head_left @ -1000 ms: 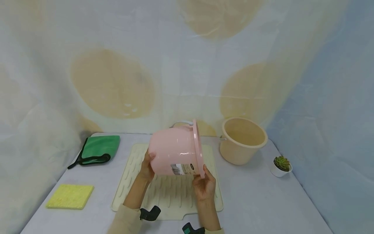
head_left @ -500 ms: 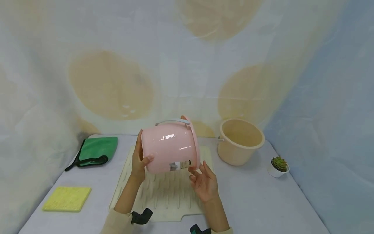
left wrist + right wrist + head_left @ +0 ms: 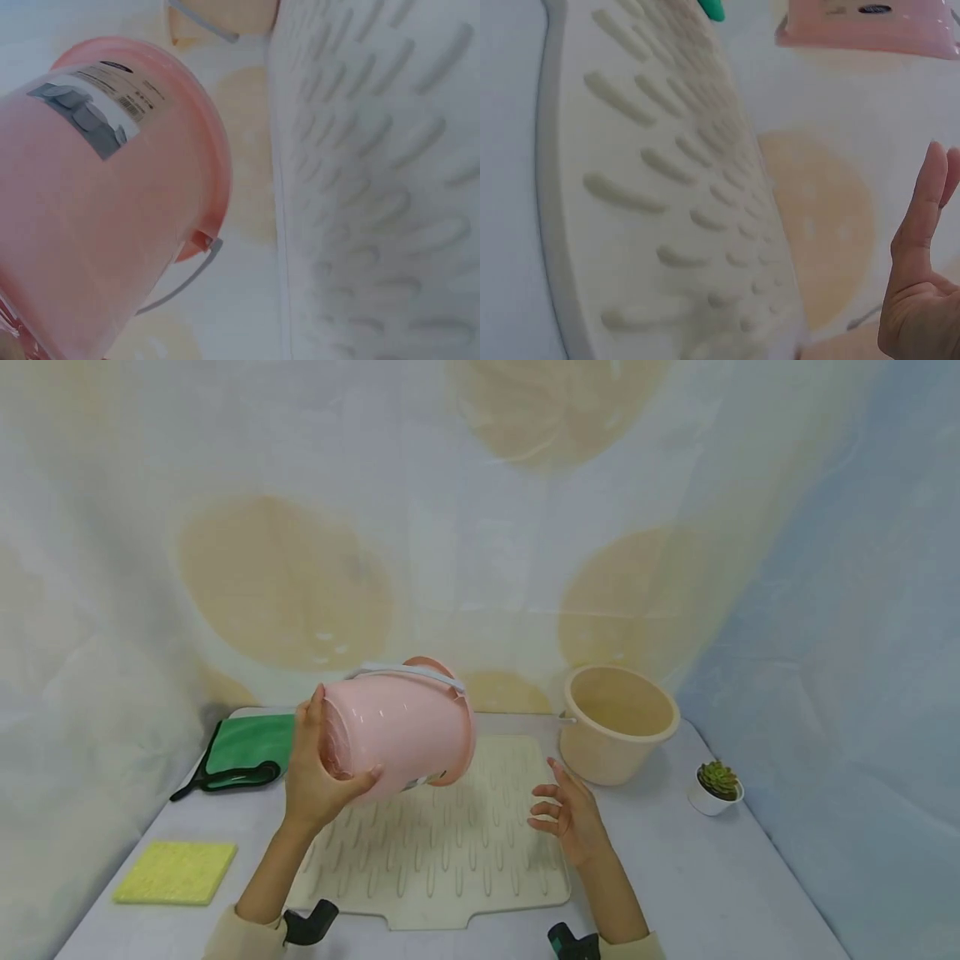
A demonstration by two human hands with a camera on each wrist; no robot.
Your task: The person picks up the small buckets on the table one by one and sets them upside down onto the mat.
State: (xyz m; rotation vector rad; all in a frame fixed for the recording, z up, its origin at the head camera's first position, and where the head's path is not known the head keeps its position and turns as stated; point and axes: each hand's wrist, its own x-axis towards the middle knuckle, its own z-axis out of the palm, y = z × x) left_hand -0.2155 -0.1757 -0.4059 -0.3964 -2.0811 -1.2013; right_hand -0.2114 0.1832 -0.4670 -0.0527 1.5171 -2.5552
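Lying on its side in the air, a pink bucket has its mouth turned to the right and away. My left hand grips it around the base, thumb on the near side. The bucket's pale handle lies along the top, and a printed label shows in the left wrist view. To the right, apart from the bucket, my right hand holds nothing, its fingers loosely bent. Below both hands is a cream ribbed drying mat. A beige bucket stands upright behind the right hand.
A folded green cloth with black trim lies at the back left. Nearer on that side is a yellow sponge cloth. A small potted succulent stands at the right edge of the white table. Fabric walls surround the table.
My right hand has let go of the pink bucket's rim and moved right. My left hand has carried the bucket left, its base turning toward me.
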